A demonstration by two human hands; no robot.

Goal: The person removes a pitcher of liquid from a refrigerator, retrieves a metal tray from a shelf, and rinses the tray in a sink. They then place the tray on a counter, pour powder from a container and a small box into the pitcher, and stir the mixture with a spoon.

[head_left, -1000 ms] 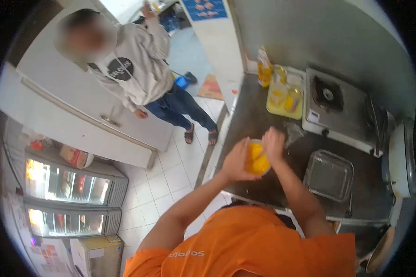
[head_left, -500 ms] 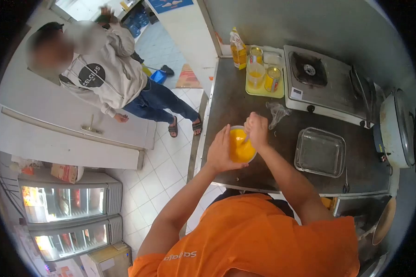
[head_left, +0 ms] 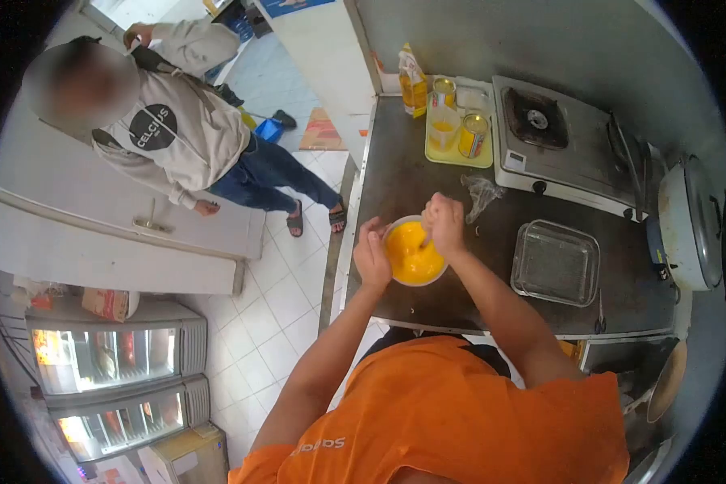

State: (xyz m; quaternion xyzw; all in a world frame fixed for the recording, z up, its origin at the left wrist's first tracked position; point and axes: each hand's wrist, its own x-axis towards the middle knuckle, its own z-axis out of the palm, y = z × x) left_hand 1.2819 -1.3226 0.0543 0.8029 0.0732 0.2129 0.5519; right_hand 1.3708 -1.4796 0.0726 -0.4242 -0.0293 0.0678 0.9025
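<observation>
The left hand (head_left: 372, 260) grips the white bowl (head_left: 415, 283) by its left rim, near the counter's (head_left: 427, 181) near edge. The yellow mixture (head_left: 411, 250) inside looks already smooth. The right hand (head_left: 445, 224) is closed around a mostly hidden stirring tool, above the mixture.

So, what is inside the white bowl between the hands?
The bowl holds a smooth yellow-orange liquid. The right hand covers part of its far rim; what it grips there is hidden.

yellow batter (head_left: 412, 252), white bowl (head_left: 389, 232), orange shirt (head_left: 452, 411)
</observation>
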